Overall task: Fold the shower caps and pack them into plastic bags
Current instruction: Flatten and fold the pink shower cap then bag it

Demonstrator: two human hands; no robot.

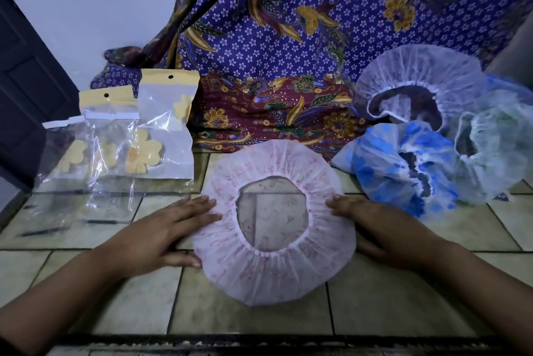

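A pink-patterned shower cap point(274, 272) lies spread flat on the tiled floor, its elastic opening facing up. My left hand point(164, 231) rests on its left edge with fingers straight. My right hand point(372, 225) rests on its right edge, fingers flat as well. To the right lie three more caps: a blue-flowered one point(403, 165), a white one point(418, 81) behind it and a pale greenish one point(499, 148) at the far right. Clear plastic bags with yellow headers and flower prints point(161, 130) lie at the left.
Purple and maroon patterned cloth point(288, 52) hangs and drapes behind the caps. A dark door point(26, 81) stands at the far left. A dark ridged strip point(259, 341) runs along the floor's near edge.
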